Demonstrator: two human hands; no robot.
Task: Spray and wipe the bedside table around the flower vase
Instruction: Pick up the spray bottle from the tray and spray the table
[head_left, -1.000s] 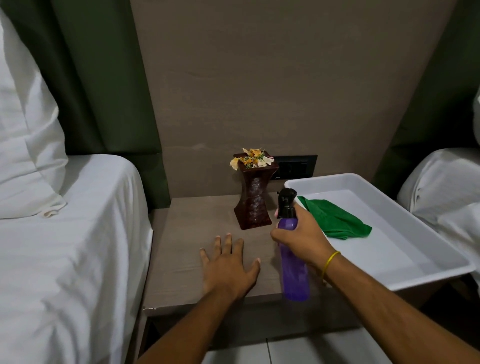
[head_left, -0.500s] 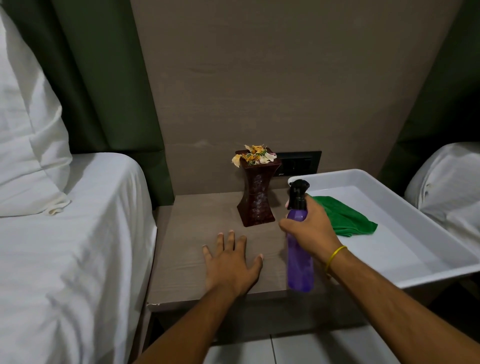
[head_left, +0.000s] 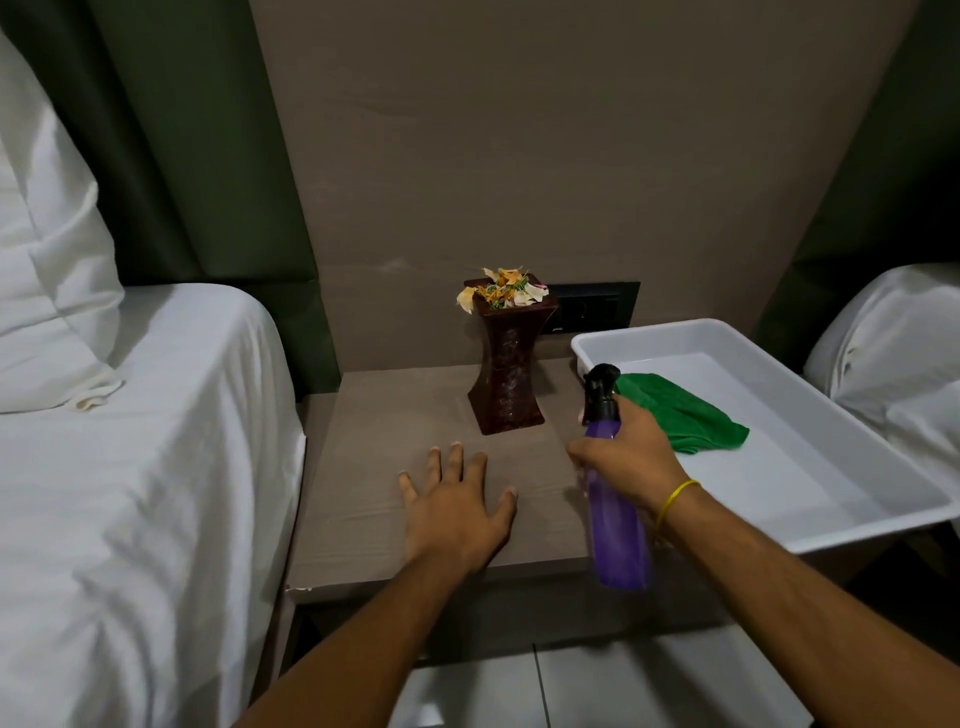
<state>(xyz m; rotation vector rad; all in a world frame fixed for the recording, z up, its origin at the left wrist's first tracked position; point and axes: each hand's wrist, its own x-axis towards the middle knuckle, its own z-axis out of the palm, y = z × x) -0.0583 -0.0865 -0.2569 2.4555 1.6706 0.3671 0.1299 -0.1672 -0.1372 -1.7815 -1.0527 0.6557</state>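
Left hand: the left hand lay flat on the bedside table, palm down, fingers spread, grasping nothing.
Right hand: the right hand was clenched around the neck of the purple spray bottle, the black nozzle pointing toward 12 o'clock.
Bottle: it hung tilted above the table's front right part, its base toward 6 o'clock.
Flower vase: the dark flower vase stood upright at 12 o'clock from the left hand, apart from both hands.
Cloth: a green cloth lay in the white tray, at 3 o'clock from the vase, just behind the right hand.
Wrist: a yellow band circled the right wrist.
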